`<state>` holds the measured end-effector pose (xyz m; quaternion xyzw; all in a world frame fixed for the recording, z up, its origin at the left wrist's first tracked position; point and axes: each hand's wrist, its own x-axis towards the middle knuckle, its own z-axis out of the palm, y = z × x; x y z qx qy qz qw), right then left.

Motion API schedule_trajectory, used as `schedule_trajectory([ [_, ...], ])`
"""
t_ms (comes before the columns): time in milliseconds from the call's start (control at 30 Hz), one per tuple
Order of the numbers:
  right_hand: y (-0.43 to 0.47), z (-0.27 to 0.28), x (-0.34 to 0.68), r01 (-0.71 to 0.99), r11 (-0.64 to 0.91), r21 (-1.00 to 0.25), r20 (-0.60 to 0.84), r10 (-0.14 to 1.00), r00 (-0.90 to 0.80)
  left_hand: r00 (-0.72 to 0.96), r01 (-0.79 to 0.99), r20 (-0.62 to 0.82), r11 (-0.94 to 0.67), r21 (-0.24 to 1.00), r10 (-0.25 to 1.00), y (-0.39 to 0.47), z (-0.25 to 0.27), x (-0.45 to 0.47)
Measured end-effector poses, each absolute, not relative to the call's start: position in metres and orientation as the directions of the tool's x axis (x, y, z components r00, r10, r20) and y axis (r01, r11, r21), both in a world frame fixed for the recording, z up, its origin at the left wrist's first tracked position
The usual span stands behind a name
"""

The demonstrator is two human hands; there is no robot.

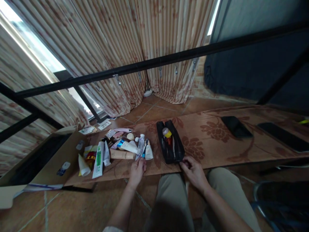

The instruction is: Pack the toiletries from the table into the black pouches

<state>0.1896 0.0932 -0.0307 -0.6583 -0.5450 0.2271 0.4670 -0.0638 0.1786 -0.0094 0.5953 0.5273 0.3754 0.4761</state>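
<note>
My left hand is closed on the handle end of a toothbrush, whose head points away from me over the pile. Around it lie a clear bottle with a white cap, a white tube, a beige tube and a green-and-white toothpaste tube. A black pouch stands unzipped on the cloth, with a yellow-and-red container inside. My right hand pinches the pouch's near right corner.
Left of the pile stands an open cardboard box. Two dark phone-like slabs, a smaller one and a longer one, lie on the patterned cloth to the right. A black metal rail crosses beyond the table.
</note>
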Motion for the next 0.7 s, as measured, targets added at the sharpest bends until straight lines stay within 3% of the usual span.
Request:
schedule_trajectory([
  [700, 0.0929, -0.0273, 0.1899, 0.547, 0.035, -0.836, 0.243, 0.918, 0.314, 0.164, 0.25, -0.076, 0.033, 0.968, 0.983, 0.1774, -0.0056, -0.0629],
])
